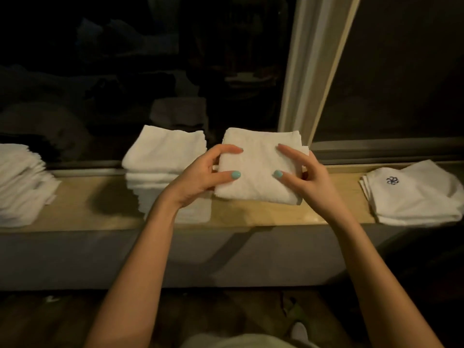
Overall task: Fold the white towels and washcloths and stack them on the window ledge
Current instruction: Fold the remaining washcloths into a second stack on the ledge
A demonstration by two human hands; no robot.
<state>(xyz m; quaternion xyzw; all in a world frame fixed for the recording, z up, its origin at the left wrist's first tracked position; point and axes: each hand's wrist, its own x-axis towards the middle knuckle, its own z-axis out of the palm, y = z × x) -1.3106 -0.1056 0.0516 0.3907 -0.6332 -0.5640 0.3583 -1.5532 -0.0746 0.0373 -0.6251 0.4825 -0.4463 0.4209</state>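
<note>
Emblem point(392, 180): dark pinwheel on washcloth pile point(414, 199), right of folded towel point(258, 169).
Towel: white terry, squarish.
Left grip point(200, 172), right grip point(305, 175): pinching it.

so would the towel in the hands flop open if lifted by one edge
Probably. The folded towel is soft cloth with loose layers at its right edge, so it likely sags open. The left hand and right hand grip opposite sides, probably keeping it square.
</note>
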